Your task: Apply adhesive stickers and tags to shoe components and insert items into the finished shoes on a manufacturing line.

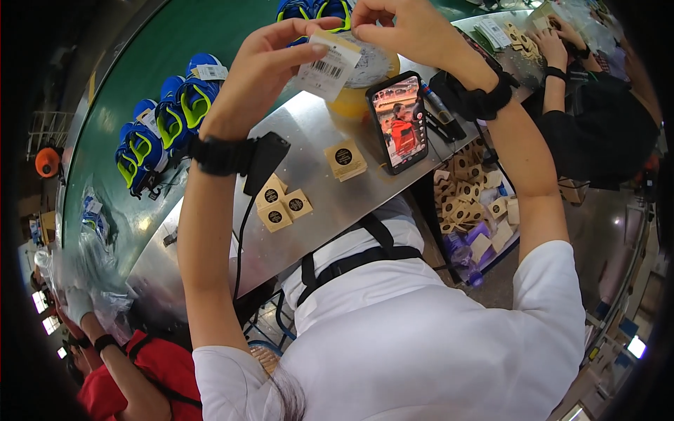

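My left hand (270,59) pinches a white barcode tag (328,69) with a tan strip along its upper edge, held above the metal worktop. My right hand (414,31) is up beside it, thumb and fingertips pressed together. Whatever lies in that pinch is too small to make out. Just beyond the hands, a pair of blue sneakers (317,10) with lime-green trim is partly cut off by the frame. Below the tag stands a round yellow container (354,103) with a pale, scribbled-looking top. A phone (401,125) playing a video leans to its right.
Blue sneakers (172,116) line the green surface (116,84) at left. Tan cards (345,160) lie stacked on the metal worktop (281,245). A bin of loose tan cards (467,193) is at right. Co-workers (590,126) (151,379) sit on both sides.
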`<state>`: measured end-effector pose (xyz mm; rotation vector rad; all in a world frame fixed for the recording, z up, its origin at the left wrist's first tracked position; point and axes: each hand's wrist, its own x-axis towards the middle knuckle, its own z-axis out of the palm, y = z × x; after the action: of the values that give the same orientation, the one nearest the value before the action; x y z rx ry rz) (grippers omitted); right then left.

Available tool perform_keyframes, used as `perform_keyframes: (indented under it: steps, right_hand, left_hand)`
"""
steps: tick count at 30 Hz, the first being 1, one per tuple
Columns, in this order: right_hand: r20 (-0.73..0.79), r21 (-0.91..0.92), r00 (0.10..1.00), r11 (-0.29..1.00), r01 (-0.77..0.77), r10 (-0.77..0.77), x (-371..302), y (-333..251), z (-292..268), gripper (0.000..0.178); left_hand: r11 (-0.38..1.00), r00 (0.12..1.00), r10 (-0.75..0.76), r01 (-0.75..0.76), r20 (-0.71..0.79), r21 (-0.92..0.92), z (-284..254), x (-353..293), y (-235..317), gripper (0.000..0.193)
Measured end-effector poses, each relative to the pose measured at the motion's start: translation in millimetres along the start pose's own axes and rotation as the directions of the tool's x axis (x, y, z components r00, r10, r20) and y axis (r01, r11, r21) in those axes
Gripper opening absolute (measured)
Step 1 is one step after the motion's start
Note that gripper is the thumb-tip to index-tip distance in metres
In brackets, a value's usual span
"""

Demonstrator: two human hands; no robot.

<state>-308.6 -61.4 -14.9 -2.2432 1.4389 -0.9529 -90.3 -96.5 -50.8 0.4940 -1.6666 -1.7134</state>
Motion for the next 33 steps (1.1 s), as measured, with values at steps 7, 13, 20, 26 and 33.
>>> perform_keyframes:
  steps: [7, 13, 20, 26, 33]
  right_hand:
    - [-0.078, 0.039, 0.995, 0.997, -0.062, 0.065, -0.5, 4.5, 0.5, 0.016]
    - [-0.291, -0.027, 0.945, 0.989, 0.147, -0.148, 6.5, 12.2, 9.6, 0.012]
    - [-0.003, 0.683, 0.949, 0.694, -0.228, 0.314, 16.9, 34.1, -15.3, 0.01]
    - [-0.287, 0.888, 0.909, 0.44, 0.133, 0.303, 20.6, 41.7, -45.1, 0.005]
    - [-0.081, 0.288, 0.948, 0.918, -0.272, 0.307, -4.7, 24.6, -57.5, 0.022]
  left_hand:
    - [0.989, 0.986, -0.077, 0.094, 0.146, -0.114, -7.8, 28.8, -18.7, 0.011]
    - [0.972, 0.976, -0.13, 0.161, 0.178, -0.174, -6.8, 40.1, -24.2, 0.01]
    - [0.971, 0.967, -0.19, 0.211, 0.172, -0.11, -12.7, 48.7, -39.4, 0.013]
    - [0.958, 0.96, -0.263, 0.271, 0.096, -0.093, -9.5, 42.0, -35.9, 0.008]
    - [0.988, 0.893, -0.067, -0.001, -0.445, -0.151, -3.3, -7.4, -39.7, 0.016]
